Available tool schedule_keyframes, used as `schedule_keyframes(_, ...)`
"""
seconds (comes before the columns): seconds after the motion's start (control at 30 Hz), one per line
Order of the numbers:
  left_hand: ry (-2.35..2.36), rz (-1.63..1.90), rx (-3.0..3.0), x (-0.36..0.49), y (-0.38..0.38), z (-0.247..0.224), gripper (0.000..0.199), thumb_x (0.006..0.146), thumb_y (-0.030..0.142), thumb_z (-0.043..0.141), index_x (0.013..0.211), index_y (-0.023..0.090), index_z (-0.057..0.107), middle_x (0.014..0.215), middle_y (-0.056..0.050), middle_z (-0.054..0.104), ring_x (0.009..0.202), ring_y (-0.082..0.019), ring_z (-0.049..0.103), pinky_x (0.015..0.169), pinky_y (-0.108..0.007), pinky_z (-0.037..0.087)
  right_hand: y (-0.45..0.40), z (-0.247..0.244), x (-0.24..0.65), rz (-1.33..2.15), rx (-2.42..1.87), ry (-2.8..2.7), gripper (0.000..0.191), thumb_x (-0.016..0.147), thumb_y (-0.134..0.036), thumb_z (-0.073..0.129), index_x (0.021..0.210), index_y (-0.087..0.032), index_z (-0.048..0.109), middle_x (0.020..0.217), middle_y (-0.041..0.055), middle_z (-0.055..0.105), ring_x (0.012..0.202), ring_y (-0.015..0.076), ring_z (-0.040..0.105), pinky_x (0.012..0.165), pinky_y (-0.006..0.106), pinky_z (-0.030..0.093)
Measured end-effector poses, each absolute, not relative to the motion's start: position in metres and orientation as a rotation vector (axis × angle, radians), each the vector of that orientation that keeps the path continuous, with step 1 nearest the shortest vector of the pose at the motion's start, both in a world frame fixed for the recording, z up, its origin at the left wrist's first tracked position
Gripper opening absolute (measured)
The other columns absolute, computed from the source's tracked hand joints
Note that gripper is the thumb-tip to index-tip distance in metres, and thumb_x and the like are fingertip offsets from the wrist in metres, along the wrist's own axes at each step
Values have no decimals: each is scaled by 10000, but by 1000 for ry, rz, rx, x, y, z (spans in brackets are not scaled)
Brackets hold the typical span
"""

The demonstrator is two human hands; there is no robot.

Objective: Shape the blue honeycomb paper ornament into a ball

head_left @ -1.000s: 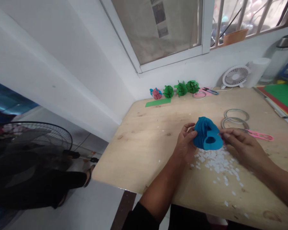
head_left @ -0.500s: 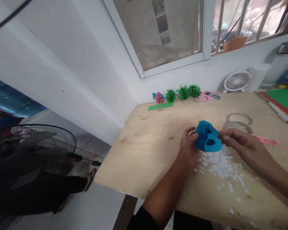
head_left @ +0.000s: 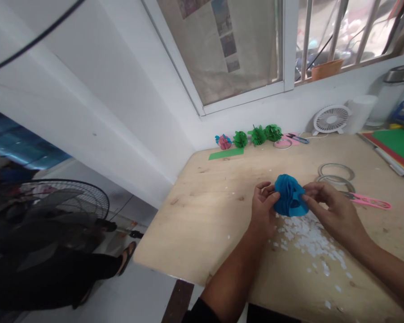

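A blue layered paper piece [head_left: 286, 193] with cut-out holes is held above the wooden table [head_left: 188, 215]. My left hand [head_left: 264, 204] pinches its left side between thumb and fingers. On its right edge, my right hand [head_left: 326, 202] grips a layer with thumb and fingertips. Small white paper bits [head_left: 306, 235] lie scattered beneath and in front of the hands. Just right of my right hand are pink-handled scissors [head_left: 373, 202] and two metal rings [head_left: 336, 170], partly overlapping.
Along the wall stand green paper balls [head_left: 257, 134], a pink and blue one [head_left: 224, 141], a green strip [head_left: 226, 154], blue snips [head_left: 298, 138] and a small white fan [head_left: 331, 120]. Coloured sheets [head_left: 399, 143] lie at the right. A person's foot [head_left: 126, 258] shows on the floor at the left.
My right hand has moved left and in toward the blue paper, whose right part is now folded closer to the rest. More of the scissors shows. The view has shifted slightly.
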State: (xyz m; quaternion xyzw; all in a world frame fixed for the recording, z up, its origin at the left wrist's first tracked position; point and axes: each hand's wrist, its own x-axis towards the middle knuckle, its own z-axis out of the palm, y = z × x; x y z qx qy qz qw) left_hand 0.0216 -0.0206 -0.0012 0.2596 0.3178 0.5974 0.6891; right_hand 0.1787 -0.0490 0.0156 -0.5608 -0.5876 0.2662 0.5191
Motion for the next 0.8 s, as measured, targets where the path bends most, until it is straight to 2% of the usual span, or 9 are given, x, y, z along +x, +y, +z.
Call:
schedule_keyframes(0.27, 704, 1366, 640, 24, -22, -3, 599, 548, 324, 913, 1031, 214, 576, 974, -27, 663, 871, -164, 634, 853, -326, 475, -50, 16, 179, 552, -1360, -1417, 195, 793, -432, 628, 788, -244, 681, 685, 13, 680, 656, 199, 625, 649, 333, 515)
schedule_keyframes(0.47, 744, 1410, 751, 25, -22, -5, 596, 562, 360, 915, 1030, 225, 572, 974, -21, 653, 925, -172, 625, 889, -330, 466, -52, 21, 179, 641, -1375, -1426, 280, 803, -478, 606, 842, -226, 722, 776, 46, 739, 727, 225, 664, 699, 356, 514)
schedule_keyframes(0.8, 792, 1487, 990, 25, -22, -10, 577, 613, 412, 907, 1044, 222, 574, 1020, -38, 633, 987, -178, 612, 895, -316, 472, -54, 21, 174, 624, -1426, -1386, 310, 745, -500, 663, 874, -223, 718, 784, 50, 710, 758, 244, 644, 692, 368, 511)
